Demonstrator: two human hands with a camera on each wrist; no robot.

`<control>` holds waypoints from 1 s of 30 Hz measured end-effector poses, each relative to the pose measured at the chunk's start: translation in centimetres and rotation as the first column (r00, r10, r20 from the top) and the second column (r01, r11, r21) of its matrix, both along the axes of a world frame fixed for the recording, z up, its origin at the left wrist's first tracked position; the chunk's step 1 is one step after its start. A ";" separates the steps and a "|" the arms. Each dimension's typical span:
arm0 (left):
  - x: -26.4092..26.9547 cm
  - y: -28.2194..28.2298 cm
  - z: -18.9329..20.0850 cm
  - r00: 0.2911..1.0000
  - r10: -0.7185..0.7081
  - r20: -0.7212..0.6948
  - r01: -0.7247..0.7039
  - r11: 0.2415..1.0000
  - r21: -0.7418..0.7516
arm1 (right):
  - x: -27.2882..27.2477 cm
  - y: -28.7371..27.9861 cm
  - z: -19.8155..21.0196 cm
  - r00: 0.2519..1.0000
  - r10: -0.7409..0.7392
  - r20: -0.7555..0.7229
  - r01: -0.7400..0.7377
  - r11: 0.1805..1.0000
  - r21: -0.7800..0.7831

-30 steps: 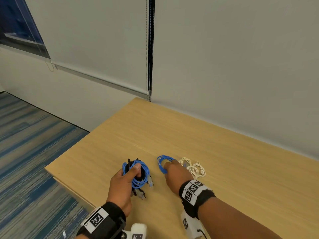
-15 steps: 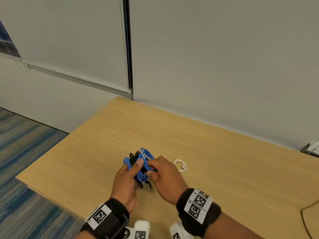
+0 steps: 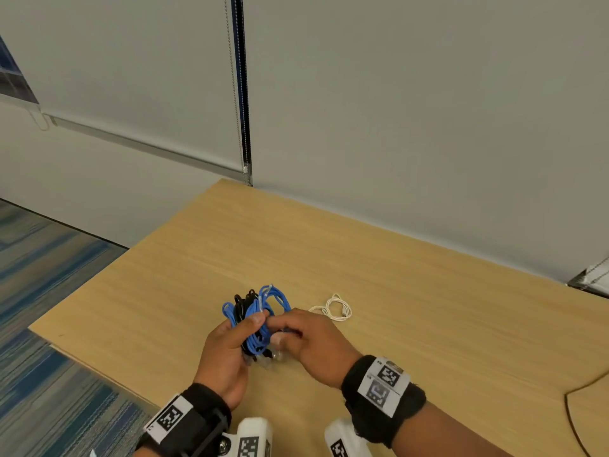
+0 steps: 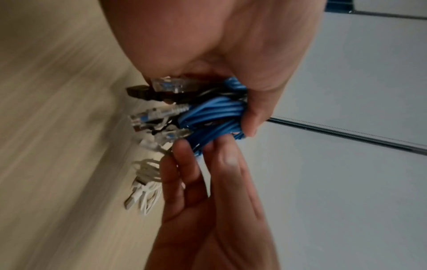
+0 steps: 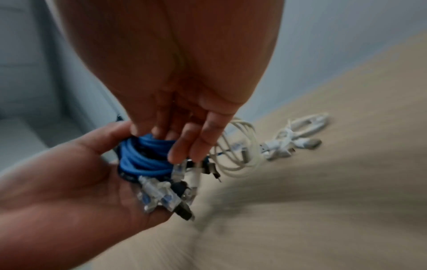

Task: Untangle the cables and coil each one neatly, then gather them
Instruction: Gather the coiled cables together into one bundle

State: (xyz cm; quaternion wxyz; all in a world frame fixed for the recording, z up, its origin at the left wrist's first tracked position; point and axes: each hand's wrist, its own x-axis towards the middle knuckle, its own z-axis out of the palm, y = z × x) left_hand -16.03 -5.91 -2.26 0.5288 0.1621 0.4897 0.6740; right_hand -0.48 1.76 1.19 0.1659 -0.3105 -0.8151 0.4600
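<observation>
My left hand (image 3: 250,328) grips a bundle of blue and black cable coils (image 3: 260,305) just above the wooden table (image 3: 412,291). My right hand (image 3: 280,333) meets it from the right and pinches the blue loops. In the left wrist view my left hand's thumb (image 4: 249,117) wraps the blue coils (image 4: 212,113), and the right hand's fingertips (image 4: 219,155) close on them from below. Clear plugs (image 5: 159,195) hang from the bundle (image 5: 143,157) under my right hand (image 5: 182,146). A white cable coil (image 3: 336,310) lies on the table just right of the hands.
The table's left edge (image 3: 99,291) drops to striped carpet (image 3: 49,324). A grey wall and a blind with a bead cord (image 3: 234,94) stand behind. Another tabletop's curved edge (image 3: 580,407) shows at the lower right. White cable ends (image 5: 295,137) lie beyond the coil.
My right hand lifted the small blue coil off the table and brought it left onto the bundle in my left hand. Both hands now hold the bundle together.
</observation>
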 end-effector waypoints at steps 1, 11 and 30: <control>-0.5 0.0 0.2 0.999 0.033 -0.011 -0.033 0.999 -0.003 | 0.3 0.3 0.0 0.994 -0.083 -0.075 0.070 0.986 -0.154; -1.9 -0.5 -0.1 0.982 0.174 -0.075 -0.181 0.979 -0.092 | 2.6 4.9 -2.4 0.886 -0.273 0.375 0.276 0.960 0.046; -3.6 -0.7 -0.1 0.978 0.188 -0.095 -0.199 0.973 -0.118 | -0.2 7.9 -2.6 0.804 -0.327 0.496 0.358 0.933 0.035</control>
